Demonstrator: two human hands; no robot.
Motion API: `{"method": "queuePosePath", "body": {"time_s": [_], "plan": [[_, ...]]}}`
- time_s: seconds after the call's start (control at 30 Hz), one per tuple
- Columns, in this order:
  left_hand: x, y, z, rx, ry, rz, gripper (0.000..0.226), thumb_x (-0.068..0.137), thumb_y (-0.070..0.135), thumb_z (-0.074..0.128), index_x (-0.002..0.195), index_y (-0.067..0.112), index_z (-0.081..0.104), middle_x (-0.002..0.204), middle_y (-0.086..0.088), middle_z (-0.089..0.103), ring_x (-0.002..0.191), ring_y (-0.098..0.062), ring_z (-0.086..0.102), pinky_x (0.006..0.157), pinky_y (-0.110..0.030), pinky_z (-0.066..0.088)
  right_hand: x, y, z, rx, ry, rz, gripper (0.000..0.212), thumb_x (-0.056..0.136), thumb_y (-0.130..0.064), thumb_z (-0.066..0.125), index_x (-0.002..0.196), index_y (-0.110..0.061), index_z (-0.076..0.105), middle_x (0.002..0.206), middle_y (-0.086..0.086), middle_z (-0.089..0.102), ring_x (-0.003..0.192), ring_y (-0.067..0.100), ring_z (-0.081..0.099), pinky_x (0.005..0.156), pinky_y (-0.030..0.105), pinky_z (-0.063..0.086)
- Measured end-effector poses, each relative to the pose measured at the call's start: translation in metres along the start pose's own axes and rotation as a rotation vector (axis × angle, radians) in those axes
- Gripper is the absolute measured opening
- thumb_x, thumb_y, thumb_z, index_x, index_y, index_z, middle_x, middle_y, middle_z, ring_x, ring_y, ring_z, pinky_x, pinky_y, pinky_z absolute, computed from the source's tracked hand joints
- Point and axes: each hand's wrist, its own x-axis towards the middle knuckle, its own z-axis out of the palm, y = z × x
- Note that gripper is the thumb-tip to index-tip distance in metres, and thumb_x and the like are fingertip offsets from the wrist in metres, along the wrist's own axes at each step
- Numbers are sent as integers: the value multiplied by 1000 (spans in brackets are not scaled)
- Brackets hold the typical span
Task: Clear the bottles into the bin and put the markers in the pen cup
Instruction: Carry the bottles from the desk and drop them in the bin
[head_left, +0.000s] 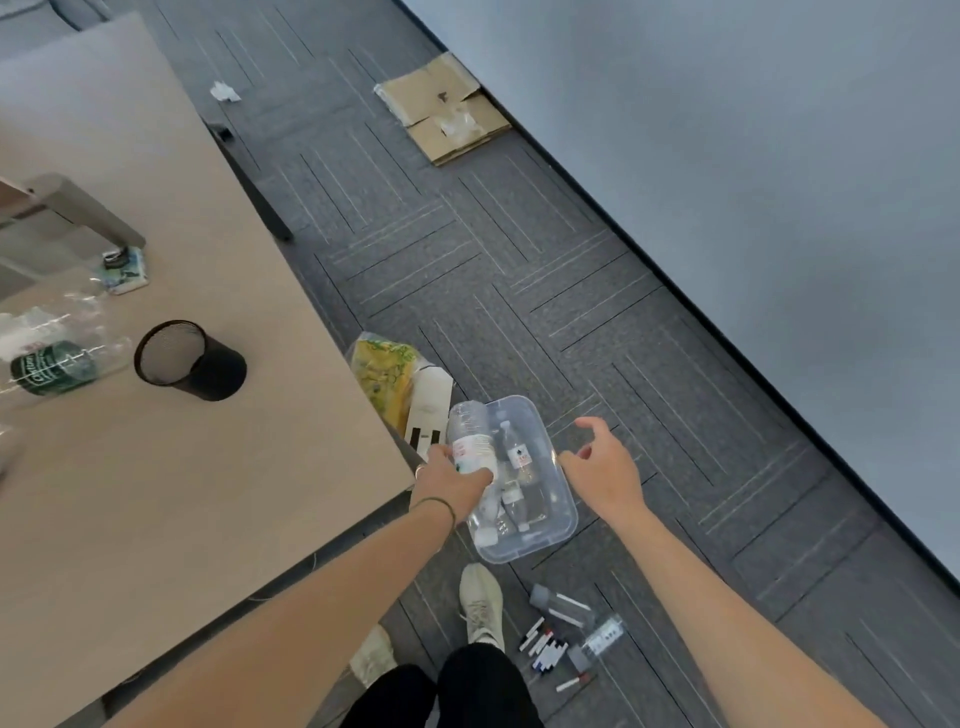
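Observation:
My left hand (451, 480) grips a clear plastic bottle (470, 434) with a white label, held over the left side of a clear plastic bin (563, 499) on the floor. Inside the bin lie other clear bottles (519, 462). My right hand (605, 465) hovers open just right of the bin, holding nothing. A black mesh pen cup (189, 360) stands on the table. A green-labelled bottle (52, 366) lies on the table at the left edge. Several markers (545, 649) and two small bottles (582, 623) lie on the floor near my feet.
The beige table (182, 493) fills the left. A yellow bag (382, 371) and a white carton (428, 410) sit on the floor beside the bin. Flattened cardboard (444, 106) lies by the wall. My shoes (483, 605) stand below the bin.

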Motion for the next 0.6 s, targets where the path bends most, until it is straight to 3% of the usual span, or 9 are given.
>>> {"method": "queuePosePath", "body": {"time_s": [0.1, 0.27, 0.6], "plan": [[2, 6, 0, 248, 31, 116, 66, 82, 40, 69, 141, 25, 42, 131, -9, 53, 115, -29, 59, 96, -37, 49, -2, 2, -3, -12, 4, -20, 57, 86, -28, 64, 140, -27, 47, 82, -3, 59, 74, 13, 59, 69, 36, 50], [-3, 9, -7, 420, 115, 281, 56, 85, 43, 67, 135, 29, 46, 126, -4, 53, 114, -26, 57, 92, -39, 50, -6, -8, -7, -31, -6, -78, 49, 88, -30, 65, 135, -26, 51, 84, -4, 59, 76, 12, 59, 72, 36, 51], [-31, -17, -51, 465, 277, 349, 51, 90, 40, 59, 138, 29, 46, 126, -2, 58, 116, -25, 57, 94, -40, 51, -28, -59, 17, -58, -69, -242, 51, 88, -31, 65, 137, -28, 52, 102, -6, 62, 88, 13, 62, 76, 33, 51]]}}
